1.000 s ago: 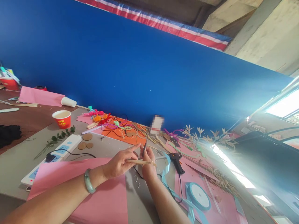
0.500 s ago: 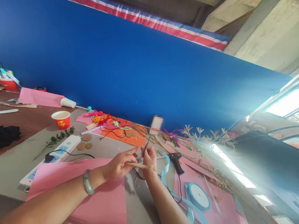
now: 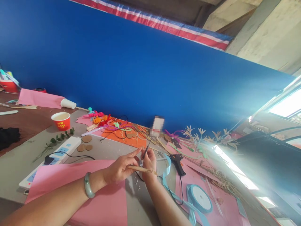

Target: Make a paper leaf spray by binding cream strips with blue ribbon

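My left hand (image 3: 122, 168), with a jade-coloured bangle on its wrist, grips a thin tan stick (image 3: 139, 169) that points right across my right wrist. My right hand (image 3: 149, 161) is closed on a dark, slender pointed tool (image 3: 146, 150), its tip upward. Both hands meet over the grey table, the left fingertips close to the tool. Something small and pale shows between them, too small to make out. Below my left forearm lies a pink sheet (image 3: 105, 201).
A black glue gun (image 3: 178, 164) and a blue ribbon roll (image 3: 199, 197) lie to the right. At the left are a white power strip (image 3: 68, 146), a red paper cup (image 3: 61, 122) and wooden discs (image 3: 81, 147). Dried stems (image 3: 211, 175) run along the back right.
My right hand has shifted slightly left with the tool. The stick in my left hand has tilted a little, its right end lower.
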### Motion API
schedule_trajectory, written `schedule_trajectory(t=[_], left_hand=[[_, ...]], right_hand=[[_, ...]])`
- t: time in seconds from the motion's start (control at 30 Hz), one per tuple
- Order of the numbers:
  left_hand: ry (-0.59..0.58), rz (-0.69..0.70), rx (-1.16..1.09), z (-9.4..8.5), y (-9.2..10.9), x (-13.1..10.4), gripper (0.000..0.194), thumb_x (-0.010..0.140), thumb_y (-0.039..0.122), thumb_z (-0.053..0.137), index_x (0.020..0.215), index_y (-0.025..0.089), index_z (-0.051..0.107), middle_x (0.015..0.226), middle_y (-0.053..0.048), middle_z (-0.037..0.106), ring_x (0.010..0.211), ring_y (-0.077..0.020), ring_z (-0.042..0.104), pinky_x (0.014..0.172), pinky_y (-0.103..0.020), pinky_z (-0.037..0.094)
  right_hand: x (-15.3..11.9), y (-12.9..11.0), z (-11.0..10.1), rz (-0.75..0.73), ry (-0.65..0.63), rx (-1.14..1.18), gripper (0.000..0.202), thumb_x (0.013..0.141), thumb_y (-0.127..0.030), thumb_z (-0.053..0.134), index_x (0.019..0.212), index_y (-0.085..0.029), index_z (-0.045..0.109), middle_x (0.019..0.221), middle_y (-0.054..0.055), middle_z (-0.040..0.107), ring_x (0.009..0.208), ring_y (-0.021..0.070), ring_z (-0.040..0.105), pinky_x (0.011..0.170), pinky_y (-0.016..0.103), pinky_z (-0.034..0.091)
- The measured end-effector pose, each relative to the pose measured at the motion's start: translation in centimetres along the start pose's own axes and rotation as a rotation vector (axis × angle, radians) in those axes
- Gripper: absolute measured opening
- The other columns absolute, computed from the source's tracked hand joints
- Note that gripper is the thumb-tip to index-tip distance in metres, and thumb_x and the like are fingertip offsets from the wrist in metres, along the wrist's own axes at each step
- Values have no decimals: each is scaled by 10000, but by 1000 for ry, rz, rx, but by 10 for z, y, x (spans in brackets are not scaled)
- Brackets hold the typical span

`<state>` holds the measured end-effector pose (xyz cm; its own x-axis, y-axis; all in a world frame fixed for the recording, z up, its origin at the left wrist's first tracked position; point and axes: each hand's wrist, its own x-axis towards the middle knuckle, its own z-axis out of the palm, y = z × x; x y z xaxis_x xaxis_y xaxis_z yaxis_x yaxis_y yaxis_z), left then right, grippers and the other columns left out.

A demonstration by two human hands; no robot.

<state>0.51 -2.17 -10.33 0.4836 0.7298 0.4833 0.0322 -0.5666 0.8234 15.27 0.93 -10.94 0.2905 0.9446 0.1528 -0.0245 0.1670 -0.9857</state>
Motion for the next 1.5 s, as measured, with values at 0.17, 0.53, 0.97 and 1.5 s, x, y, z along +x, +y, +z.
schedule_trajectory(t=[0.17, 0.53, 0.97, 1.5], left_hand=[[-31, 35, 38, -1, 4, 2, 204, 884, 281, 492, 893, 201, 679, 990, -118, 696, 1359, -243, 329, 1066, -377, 320], [7, -39, 24, -2, 11, 3, 230, 891, 322, 488, 889, 173, 663, 1047, -142, 676, 1374, -265, 292, 1052, -385, 326], [376, -219, -152, -20, 11, 11, 247, 848, 386, 529, 794, 168, 631, 1065, -98, 639, 986, -235, 615, 834, -332, 485], [326, -264, -72, -30, -8, 12, 172, 780, 125, 444, 659, 148, 564, 721, -17, 582, 575, -95, 538, 549, -212, 453]], right_hand=[[-2, 0, 1, 1, -7, 6, 306, 743, -472, 623, 684, -209, 478, 558, -66, 427, 507, 104, 366, 503, 235, 309], [-6, -2, 2, -1, -11, 16, 299, 741, -463, 631, 703, -205, 484, 572, -71, 431, 512, 101, 360, 517, 238, 313], [-9, -21, 2, -15, -98, -7, 297, 692, -422, 682, 670, -197, 489, 615, -38, 489, 579, 119, 411, 564, 239, 332], [-12, -24, 6, 131, -157, 44, 357, 571, -388, 783, 670, -198, 497, 596, -56, 492, 541, 100, 402, 549, 240, 334]])
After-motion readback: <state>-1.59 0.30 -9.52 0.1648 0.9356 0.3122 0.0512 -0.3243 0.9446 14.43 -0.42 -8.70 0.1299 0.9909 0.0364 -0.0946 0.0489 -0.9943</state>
